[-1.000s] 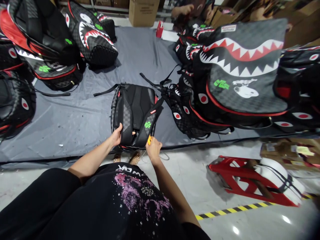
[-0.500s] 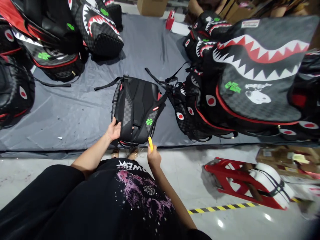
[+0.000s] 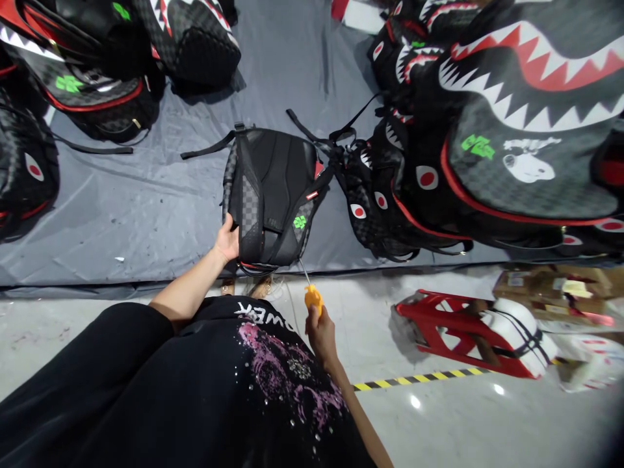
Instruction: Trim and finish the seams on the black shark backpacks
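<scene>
The table (image 3: pixel 97 260) is covered by a grey cloth (image 3: pixel 283 58). One black backpack (image 3: pixel 287 169) is laid at the near edge; shark-print bags (image 3: pixel 104 101) are heaped toward the left end, further bags (image 3: pixel 531 117) toward the right.

The left hand (image 3: pixel 227 243), partly hidden, touches a black backpack (image 3: pixel 285 175) on the counter (image 3: pixel 131 214); to that hand's right, the right hand (image 3: pixel 320 330) grips a yellow tool (image 3: pixel 313 298).

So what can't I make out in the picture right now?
In the head view:
Front of the middle backpack: turned away from the camera.
Fingertips of the left hand: hidden by that backpack.
Tip of the yellow tool: too small.
Top of the large shark-print bag: cut off by the upper edge.
</scene>
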`<action>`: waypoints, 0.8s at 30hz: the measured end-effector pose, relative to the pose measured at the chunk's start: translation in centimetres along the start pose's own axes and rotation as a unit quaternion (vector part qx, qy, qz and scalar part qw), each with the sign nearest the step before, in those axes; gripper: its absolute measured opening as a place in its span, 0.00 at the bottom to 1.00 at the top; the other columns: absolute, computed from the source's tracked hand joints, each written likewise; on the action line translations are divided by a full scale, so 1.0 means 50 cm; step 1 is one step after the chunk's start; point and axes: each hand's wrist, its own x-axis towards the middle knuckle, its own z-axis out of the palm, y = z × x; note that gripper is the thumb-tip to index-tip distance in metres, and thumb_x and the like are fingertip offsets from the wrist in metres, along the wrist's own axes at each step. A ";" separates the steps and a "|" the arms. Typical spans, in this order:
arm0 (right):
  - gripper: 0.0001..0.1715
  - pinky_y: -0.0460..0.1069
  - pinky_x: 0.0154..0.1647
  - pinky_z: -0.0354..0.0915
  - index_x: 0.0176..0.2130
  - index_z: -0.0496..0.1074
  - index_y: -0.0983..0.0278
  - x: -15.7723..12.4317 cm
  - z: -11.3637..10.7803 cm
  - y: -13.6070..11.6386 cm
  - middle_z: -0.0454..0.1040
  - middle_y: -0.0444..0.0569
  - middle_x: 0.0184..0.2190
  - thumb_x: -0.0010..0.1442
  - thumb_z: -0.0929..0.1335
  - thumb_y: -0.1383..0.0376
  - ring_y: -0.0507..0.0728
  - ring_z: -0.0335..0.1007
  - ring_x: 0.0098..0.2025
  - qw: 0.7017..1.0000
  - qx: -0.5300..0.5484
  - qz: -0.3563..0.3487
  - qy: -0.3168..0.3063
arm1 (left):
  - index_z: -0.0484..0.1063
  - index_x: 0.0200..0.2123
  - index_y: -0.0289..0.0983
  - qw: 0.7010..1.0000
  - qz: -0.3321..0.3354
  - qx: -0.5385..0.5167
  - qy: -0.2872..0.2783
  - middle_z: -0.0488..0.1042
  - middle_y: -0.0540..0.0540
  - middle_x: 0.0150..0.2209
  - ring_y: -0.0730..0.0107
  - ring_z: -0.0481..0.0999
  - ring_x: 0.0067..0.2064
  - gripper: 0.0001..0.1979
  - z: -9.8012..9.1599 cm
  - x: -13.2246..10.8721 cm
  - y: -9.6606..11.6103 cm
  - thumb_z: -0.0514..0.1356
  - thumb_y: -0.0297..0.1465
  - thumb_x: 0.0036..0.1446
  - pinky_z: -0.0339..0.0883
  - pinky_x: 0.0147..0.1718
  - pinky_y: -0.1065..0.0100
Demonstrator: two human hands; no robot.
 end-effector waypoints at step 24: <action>0.24 0.51 0.46 0.66 0.54 0.71 0.63 0.009 0.079 -0.119 0.79 0.56 0.47 0.71 0.57 0.56 0.62 0.75 0.50 0.991 -0.127 0.013 -0.048 | 0.51 0.70 0.37 0.119 0.295 0.948 -0.018 0.52 0.27 0.69 0.35 0.50 0.70 0.49 0.010 0.008 -0.136 0.68 0.27 0.46 0.44 0.64 0.36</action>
